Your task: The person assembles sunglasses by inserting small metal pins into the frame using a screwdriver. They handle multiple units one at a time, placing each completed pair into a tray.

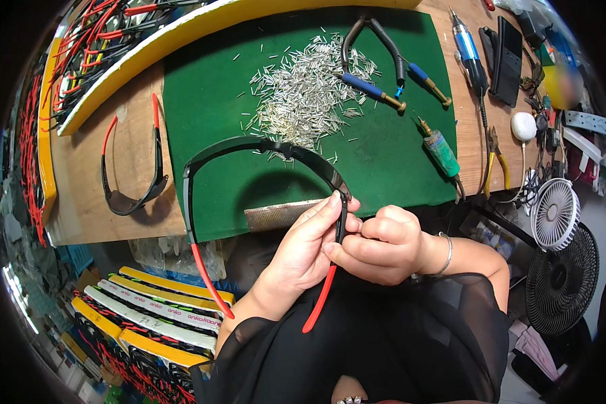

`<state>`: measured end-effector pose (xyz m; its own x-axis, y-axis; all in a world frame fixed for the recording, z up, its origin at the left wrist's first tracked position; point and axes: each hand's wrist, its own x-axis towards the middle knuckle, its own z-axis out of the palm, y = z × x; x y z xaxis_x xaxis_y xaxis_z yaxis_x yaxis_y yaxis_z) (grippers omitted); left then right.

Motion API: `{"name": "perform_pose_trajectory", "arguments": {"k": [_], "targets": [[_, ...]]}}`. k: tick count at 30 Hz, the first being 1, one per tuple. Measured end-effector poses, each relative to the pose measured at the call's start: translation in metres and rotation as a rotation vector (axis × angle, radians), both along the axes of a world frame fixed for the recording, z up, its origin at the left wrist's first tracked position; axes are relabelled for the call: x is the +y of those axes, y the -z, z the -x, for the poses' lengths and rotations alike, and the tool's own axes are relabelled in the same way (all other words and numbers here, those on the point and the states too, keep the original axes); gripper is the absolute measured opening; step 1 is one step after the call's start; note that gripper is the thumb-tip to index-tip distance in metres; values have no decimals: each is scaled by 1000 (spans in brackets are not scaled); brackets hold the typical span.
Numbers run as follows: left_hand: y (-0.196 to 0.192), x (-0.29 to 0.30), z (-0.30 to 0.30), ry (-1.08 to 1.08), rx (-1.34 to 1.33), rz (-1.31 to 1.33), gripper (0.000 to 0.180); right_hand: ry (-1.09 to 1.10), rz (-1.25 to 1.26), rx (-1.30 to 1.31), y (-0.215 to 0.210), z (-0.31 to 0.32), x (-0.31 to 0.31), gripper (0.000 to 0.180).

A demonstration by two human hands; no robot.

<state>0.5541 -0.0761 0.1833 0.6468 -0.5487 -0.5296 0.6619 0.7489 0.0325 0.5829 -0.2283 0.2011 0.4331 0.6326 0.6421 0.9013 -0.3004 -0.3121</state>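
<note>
The left hand [310,246] pinches the hinge corner of black, red-tipped wraparound glasses [249,143] over the near edge of the flat green mat [397,161]; the curled right hand [387,246] pinches their arm. Steady hinge support should limit twisting.

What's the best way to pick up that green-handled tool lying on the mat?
Probably by its thick green handle, with the right hand coming from the person's side. The tool lies slantwise, its thin metal tip pointing away and to the left, and its cord leaving the near end; the handle's broad middle should fill the palm best.
</note>
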Motion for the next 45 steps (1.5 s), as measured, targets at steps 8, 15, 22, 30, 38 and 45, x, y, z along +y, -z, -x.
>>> {"name": "perform_pose_trajectory", "arguments": {"k": [8,15,22,30,38,45], "targets": [[1,-1,-5,10,-28,47,26,-68,5,-12,4,-4,1,12],[-4,-5,-1,157,-43,-236,26,214,65,357,-14,-33,-42,18],[4,-18,15,267,-2,-242,23,587,225,318,-7,-86,-67,11],[9,-25,18,260,59,-286,24,723,447,211,10,-126,-89,18],[13,-23,23,228,115,-388,24,536,164,644,-32,-67,-58,18],[11,-30,27,181,95,-460,27,196,279,1050,-33,-2,-75,20]]}}
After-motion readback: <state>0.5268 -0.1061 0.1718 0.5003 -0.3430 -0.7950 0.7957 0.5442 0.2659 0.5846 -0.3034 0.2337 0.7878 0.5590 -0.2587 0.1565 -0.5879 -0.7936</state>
